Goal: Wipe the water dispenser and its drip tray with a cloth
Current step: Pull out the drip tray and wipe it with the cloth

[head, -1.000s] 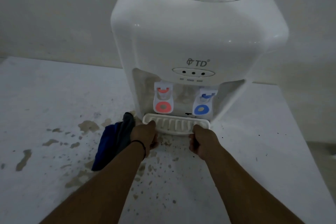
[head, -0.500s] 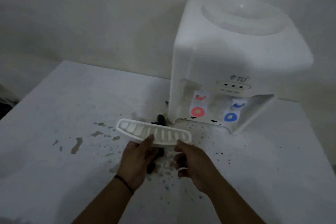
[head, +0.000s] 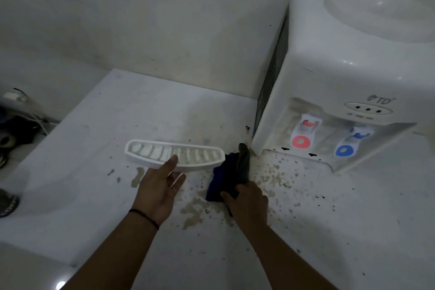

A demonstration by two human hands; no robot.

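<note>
Two hands were on the drip tray a second ago, while it still sat in its slot under the taps of the water dispenser (head: 348,73). Now the drip tray (head: 174,154) is out and held up to the left of the dispenser, clear of the bench (head: 82,148). My left hand (head: 157,186) alone carries it, thumb hooked over the near rim and fingers spread loosely underneath. My right hand (head: 247,200) has let go of the tray and now closes around the near end of the cloth (head: 231,172), which lies on the bench just in front of the dispenser's left corner, beside the tray's right end.

I judge this to be the start of the tray step: the tray is free, the cloth is being taken up, and wiping has not yet begun.

The tray is white plastic, long and curved like a shallow crescent, with a row of raised ribs across its top. It looks dull, and I cannot tell whether water sits in it. The cloth is dark blue with a grey part, crumpled. Brown splashes and dark specks stain the bench in front of the dispenser, and grime shows in the recess behind its red and blue taps.
</note>
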